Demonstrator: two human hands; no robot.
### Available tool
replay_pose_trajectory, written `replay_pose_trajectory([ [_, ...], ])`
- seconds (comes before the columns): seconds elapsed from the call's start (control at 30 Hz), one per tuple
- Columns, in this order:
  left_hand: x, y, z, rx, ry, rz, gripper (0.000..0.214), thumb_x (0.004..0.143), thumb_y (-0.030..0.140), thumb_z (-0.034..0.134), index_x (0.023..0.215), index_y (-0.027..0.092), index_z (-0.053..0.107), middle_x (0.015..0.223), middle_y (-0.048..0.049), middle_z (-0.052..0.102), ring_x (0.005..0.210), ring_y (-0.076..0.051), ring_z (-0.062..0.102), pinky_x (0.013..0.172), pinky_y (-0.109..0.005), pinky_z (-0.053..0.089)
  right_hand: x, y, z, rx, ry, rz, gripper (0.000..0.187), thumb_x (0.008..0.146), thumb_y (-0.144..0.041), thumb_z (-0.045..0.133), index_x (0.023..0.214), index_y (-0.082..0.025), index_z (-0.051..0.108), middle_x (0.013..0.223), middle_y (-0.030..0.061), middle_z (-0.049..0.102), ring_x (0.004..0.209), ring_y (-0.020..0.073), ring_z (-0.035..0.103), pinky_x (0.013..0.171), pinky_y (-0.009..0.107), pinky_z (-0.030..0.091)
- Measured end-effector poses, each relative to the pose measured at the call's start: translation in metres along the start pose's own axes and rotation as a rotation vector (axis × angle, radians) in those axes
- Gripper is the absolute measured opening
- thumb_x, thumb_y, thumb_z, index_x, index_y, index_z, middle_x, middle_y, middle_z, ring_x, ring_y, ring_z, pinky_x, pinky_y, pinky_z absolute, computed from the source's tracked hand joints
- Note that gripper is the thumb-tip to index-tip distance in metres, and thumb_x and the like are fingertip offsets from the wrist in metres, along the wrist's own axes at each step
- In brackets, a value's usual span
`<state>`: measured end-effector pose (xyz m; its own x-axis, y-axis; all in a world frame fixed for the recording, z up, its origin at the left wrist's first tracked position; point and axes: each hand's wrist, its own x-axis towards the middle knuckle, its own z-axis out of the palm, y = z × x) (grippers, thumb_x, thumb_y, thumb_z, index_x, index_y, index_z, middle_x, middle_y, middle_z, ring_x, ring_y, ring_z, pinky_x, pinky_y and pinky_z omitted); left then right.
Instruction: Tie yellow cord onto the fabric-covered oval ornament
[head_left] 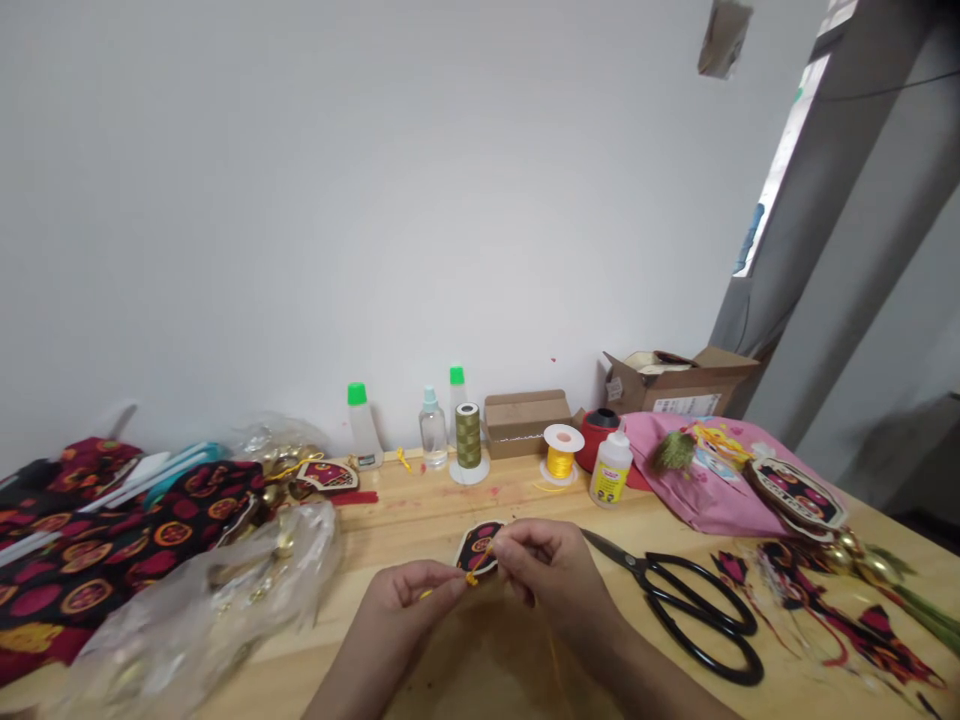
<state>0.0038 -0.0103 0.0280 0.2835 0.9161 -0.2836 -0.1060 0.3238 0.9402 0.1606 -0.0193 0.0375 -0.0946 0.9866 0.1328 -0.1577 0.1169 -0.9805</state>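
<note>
My left hand (412, 605) is closed in a pinch on a yellow cord (471, 578), with a small knot showing at the fingertips. Close beside it, my right hand (551, 570) pinches a thin strand of the same cord, and a faint yellow line hangs below that hand. Just beyond the fingers lies a dark patterned ornament (474, 545) with a pale border, partly hidden by the hands. Black-handled scissors (694, 605) rest to the right of my right hand.
Along the wall stand a green thread spool (468, 440), a yellow cord spool (560, 460), a glue bottle (611, 470) and a cardboard box (529, 425). Plastic bags (195, 610) and patterned fabric (90, 570) cover the left. Fabric scraps (847, 620) and a pink bag (690, 490) lie right.
</note>
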Motion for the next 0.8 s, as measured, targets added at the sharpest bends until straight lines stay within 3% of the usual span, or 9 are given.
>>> replay_pose_trajectory([
  [0.17, 0.0008, -0.0023, -0.002, 0.024, 0.057, 0.058, 0.027, 0.05, 0.035, 0.072, 0.065, 0.012, 0.067, 0.056, -0.0034, 0.068, 0.052, -0.015, 0.059, 0.052, -0.023, 0.042, 0.0053, -0.0023, -0.0018, 0.068, 0.025, 0.157, 0.025, 0.062, -0.038, 0.061, 0.056, -0.014, 0.054, 0.032, -0.0118, 0.029, 0.029, 0.0009, 0.016, 0.031, 0.017, 0.011],
  [0.27, 0.0026, -0.0041, -0.0028, -0.001, 0.061, 0.064, 0.027, 0.052, 0.034, 0.071, 0.068, 0.013, 0.068, 0.055, -0.003, 0.068, 0.052, -0.015, 0.06, 0.053, -0.023, 0.044, 0.0057, -0.0065, -0.0041, 0.075, 0.01, 0.237, 0.027, 0.057, -0.04, 0.065, 0.054, -0.015, 0.055, 0.028, -0.0123, 0.027, 0.028, 0.001, 0.015, 0.032, 0.018, 0.01],
  [0.5, 0.0034, -0.0045, -0.0019, -0.027, -0.06, 0.115, 0.03, 0.059, 0.032, 0.068, 0.086, 0.018, 0.067, 0.069, -0.0048, 0.071, 0.064, -0.017, 0.063, 0.063, -0.026, 0.047, 0.0037, -0.0068, -0.0026, 0.039, 0.01, 0.187, 0.025, 0.056, -0.038, 0.068, 0.06, -0.013, 0.067, 0.032, -0.0106, 0.029, 0.031, 0.001, 0.018, 0.035, 0.019, 0.018],
  [0.8, 0.0064, -0.006, -0.0032, 0.076, -0.063, 0.171, 0.028, 0.06, 0.033, 0.066, 0.084, 0.019, 0.069, 0.077, -0.0057, 0.071, 0.078, -0.022, 0.062, 0.075, -0.032, 0.045, 0.0057, -0.0063, -0.001, 0.179, 0.023, 0.245, 0.033, 0.049, -0.041, 0.07, 0.058, -0.011, 0.063, 0.024, -0.012, 0.029, 0.024, -0.0003, 0.015, 0.029, 0.018, 0.007],
])
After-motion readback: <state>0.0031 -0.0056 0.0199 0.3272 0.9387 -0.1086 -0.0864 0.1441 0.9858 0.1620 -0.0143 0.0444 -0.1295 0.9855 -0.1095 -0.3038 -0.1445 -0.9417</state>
